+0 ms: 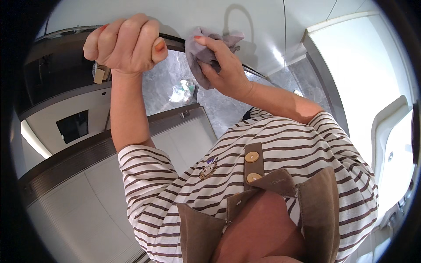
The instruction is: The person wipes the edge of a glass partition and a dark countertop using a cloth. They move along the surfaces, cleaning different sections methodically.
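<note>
My left hand [127, 44] is raised in a fist, its fingers curled in front of a dark rail [173, 39]. Whatever lies inside those fingers, if anything, is hidden. To its right, my right hand [228, 70] holds a crumpled grey-purple cloth [199, 55] between thumb and fingers. The cloth is bunched up against a pale panel [258, 26], close to the rail. Part of the cloth's far end sticks out beyond my thumb.
A crumpled plastic bag [183, 91] lies on the grey marbled floor [158, 83]. At right stands a white counter [351, 52] with a basin [394, 149]. A dark-framed, ribbed translucent panel [79, 193] fills the lower left. A small cardboard box [101, 73] shows behind my left wrist.
</note>
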`<act>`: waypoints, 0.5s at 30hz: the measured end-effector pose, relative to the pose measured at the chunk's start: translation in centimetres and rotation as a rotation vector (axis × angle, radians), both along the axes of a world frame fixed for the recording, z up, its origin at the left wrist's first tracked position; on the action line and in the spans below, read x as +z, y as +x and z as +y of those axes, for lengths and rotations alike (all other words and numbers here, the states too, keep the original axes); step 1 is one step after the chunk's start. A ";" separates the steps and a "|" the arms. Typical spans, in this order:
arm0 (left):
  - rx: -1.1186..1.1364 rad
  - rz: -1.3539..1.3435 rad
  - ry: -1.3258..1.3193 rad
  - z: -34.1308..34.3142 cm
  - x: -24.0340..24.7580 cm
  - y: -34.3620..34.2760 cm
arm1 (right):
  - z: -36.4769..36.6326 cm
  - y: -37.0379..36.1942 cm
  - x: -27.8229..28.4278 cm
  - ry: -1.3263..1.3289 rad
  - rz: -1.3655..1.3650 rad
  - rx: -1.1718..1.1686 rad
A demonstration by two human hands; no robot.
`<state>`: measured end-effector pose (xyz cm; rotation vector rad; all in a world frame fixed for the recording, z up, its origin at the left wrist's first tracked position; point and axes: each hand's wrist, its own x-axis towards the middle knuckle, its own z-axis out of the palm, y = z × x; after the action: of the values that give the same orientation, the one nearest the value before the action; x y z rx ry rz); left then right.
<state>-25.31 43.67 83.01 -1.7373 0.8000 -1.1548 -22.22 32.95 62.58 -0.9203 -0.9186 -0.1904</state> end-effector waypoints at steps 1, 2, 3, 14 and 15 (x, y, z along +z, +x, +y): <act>0.003 0.002 -0.009 -0.2 -0.3 -0.2 | -0.2 -0.4 -0.7 -0.025 0.027 0.010; -0.005 -0.001 -0.006 -0.3 -0.6 -0.4 | -0.5 -0.7 -1.3 -0.050 0.054 0.021; -0.012 -0.003 0.004 -0.3 -0.7 -0.2 | -0.5 -0.6 -1.8 -0.054 0.065 0.031; 0.013 0.023 0.009 0.3 -1.6 1.5 | -0.1 0.8 -0.6 0.027 0.090 0.077; 0.011 0.025 0.006 0.4 -1.7 1.7 | 0.0 1.2 -0.1 0.020 0.069 0.065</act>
<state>-23.64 44.09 81.35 -1.7526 0.8069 -1.1240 -21.03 32.94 62.45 -0.8722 -0.8801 -0.1118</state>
